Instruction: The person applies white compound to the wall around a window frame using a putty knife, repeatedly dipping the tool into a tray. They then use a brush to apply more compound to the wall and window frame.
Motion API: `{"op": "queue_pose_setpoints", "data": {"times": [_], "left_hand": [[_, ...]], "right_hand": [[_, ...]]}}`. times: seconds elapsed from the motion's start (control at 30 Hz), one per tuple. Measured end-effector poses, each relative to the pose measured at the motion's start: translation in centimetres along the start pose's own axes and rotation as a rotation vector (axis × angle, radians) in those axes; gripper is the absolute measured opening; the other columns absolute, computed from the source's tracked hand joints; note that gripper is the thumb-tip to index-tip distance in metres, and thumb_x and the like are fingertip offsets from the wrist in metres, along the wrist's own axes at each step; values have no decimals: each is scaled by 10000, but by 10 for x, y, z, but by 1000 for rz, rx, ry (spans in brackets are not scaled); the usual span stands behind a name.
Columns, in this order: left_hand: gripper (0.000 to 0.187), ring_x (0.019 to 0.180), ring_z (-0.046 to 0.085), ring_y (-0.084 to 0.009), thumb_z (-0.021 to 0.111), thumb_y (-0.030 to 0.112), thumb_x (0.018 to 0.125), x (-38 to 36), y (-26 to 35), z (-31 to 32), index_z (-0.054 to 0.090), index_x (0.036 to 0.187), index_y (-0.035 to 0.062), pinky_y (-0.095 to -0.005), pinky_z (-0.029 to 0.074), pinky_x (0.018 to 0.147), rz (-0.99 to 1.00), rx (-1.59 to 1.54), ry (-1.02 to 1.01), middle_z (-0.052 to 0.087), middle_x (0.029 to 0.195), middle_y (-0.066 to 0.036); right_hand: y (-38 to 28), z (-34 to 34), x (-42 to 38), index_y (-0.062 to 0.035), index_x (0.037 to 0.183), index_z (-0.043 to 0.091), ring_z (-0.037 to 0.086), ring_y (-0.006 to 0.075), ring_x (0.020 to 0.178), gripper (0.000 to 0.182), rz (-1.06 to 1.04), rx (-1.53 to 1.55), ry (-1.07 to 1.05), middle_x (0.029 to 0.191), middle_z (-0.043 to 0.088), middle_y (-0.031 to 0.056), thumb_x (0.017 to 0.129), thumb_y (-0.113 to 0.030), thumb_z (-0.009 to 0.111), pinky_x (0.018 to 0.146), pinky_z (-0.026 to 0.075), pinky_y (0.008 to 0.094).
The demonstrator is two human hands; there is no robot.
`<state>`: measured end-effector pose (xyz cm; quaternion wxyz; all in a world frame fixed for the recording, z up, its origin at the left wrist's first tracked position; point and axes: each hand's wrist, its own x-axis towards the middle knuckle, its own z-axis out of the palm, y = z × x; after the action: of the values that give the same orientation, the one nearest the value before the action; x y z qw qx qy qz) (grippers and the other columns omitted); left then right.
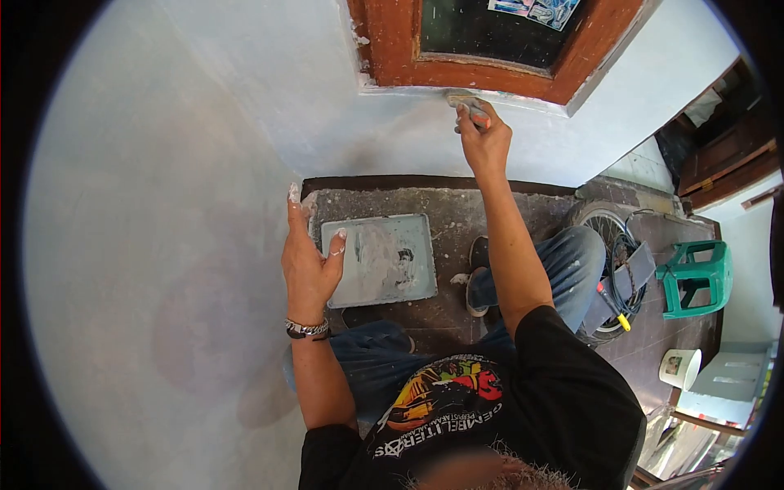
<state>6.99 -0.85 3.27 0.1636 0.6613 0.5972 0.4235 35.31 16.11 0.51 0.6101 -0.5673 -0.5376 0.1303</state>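
My right hand [487, 140] is closed around a paintbrush [461, 100]. The bristles are at the pale wall [425, 135], along the lower edge of a brown wooden window frame [482, 77]. My left hand [310, 265] holds nothing; its fingers are apart, with white paint on the fingertips. That hand is beside the left wall [188, 245], over the near side of a paint tray [429, 257]. The tray lies on the dark floor and has whitish paint smeared inside.
To the right stand a wheel [600, 224] with cables and tools, a green plastic stool [698, 278] and a white bucket [679, 369]. A dark baseboard [441, 182] runs along the wall's foot. My bent legs [572, 265] are close to the tray.
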Motion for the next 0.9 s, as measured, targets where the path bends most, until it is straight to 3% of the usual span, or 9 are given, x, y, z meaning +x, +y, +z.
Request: {"op": "queue_pose_setpoints", "data": {"times": [0.27,0.5,0.67,0.9], "left_hand": [[879,1281,544,-416,696,117,872,-2,-5,-4,169,1573,63,-441,442,1057,-19,7,-7,561,1347,-298],[884,1288,540,-415,692,127,878,-3,-3,-6,157,1580,75,-418,499,979,-12,24,-9,564,1346,-293],[890,1290,537,-415,689,128,880,-2,-5,-8,147,1584,80,-405,526,937,-1,3,-8,562,1348,-293],[872,1279,548,-402,690,116,874,-3,-5,-10,170,1572,55,-424,465,1025,-5,13,0,565,1342,-292]], "right_hand": [[-16,25,11,-29,1006,722,623,282,527,294,-28,-81,-78,619,648,138,863,-285,728,565,490,370],[-31,66,1,-29,974,718,699,367,690,273,-85,-18,-86,699,687,187,857,-275,723,629,529,410],[-40,90,-10,-38,1004,719,694,372,674,275,-36,74,-123,715,695,181,855,-270,728,613,527,409],[-52,124,-27,-39,1049,706,674,357,637,328,-35,149,-150,681,671,180,831,-280,743,621,522,415]]}}
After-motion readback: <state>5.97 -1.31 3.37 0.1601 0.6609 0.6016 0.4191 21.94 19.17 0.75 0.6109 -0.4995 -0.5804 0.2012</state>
